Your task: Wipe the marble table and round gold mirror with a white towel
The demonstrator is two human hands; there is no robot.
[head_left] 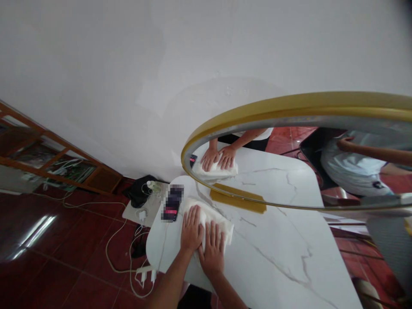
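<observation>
Open room on the surface (289, 240) runs from the right side of the cloth (209, 219) to the right edge, and between the mirror (289, 105) and the near edge; a hand could slide low across it. The mirror's gold base (238, 198) stands just behind the cloth, and the rim overhangs the back of the surface, so reaching in there from above is blocked. The wall (112, 77) closes off the far side. To the left, the phone (173, 203) lies close beside the cloth, leaving a narrow gap. Past the left edge, the black bag (140, 191), bottle (152, 186) and loose cables (111, 253) crowd the way. A chair (391, 244) stands off the right edge.
</observation>
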